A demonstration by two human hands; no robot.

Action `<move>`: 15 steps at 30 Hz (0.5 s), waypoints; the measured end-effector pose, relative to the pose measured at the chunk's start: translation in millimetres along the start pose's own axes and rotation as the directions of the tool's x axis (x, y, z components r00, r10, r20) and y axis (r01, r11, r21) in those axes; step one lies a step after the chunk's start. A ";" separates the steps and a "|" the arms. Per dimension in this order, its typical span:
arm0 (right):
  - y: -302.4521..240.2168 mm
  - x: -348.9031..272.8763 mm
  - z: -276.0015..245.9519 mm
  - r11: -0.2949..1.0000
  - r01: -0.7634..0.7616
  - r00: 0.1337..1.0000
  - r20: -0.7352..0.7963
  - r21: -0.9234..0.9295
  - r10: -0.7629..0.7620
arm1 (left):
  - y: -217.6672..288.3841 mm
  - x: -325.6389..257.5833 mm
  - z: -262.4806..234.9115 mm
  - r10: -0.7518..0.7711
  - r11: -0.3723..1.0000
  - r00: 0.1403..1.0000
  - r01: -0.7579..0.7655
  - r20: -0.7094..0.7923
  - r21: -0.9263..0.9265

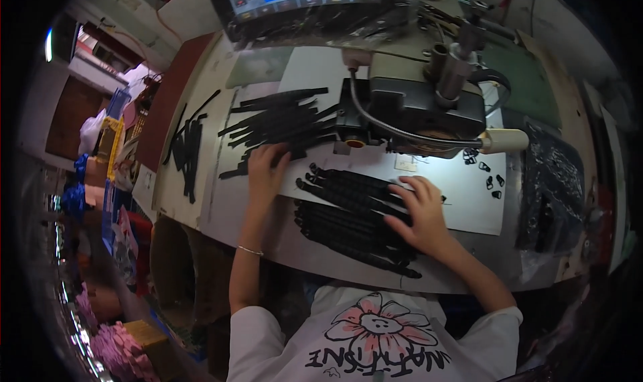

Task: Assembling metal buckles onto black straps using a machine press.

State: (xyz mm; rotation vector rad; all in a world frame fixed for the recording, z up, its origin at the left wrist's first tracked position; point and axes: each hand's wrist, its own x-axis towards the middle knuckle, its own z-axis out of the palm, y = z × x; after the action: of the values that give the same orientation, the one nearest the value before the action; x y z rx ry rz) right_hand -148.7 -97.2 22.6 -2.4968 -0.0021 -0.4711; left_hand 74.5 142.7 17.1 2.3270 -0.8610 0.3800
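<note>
My left hand is at the near edge of a loose pile of black fabric-like strips. Its fingers are bent and closed around the end of one strip, partly hiding it. Closer to me lie two rows of black strips, an upper row and a lower row, side by side. My right hand is over the right end of the upper row, fingers apart, fingertips on or just above the strips. Beyond my right hand stands a dark machine head with a metal cylinder on top.
Small black clip-like pieces lie scattered on the white sheet to the right. A clear plastic bag holds dark items at the far right. More black strips lie at the left. A screen stands at the back.
</note>
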 end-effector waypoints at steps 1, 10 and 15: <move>-3.3 4.2 13.5 0.999 0.038 0.999 0.017 0.015 -0.038 | -10.0 0.8 2.0 0.036 0.999 0.999 -0.037 0.032 0.029; -15.3 -11.3 36.4 0.976 0.200 0.972 0.144 -0.086 -0.186 | -14.3 -1.7 16.3 0.186 0.969 0.981 -0.192 0.052 0.155; -16.8 -16.7 42.1 0.956 0.286 0.947 0.174 -0.061 -0.272 | -25.1 -13.9 13.0 0.117 0.982 0.983 -0.136 0.140 0.134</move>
State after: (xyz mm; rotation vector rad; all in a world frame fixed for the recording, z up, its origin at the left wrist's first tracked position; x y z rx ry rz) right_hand -152.2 -58.2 -5.7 -2.6253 -0.4140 -0.3837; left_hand 81.4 156.0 -10.6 2.4584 -1.0817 0.3545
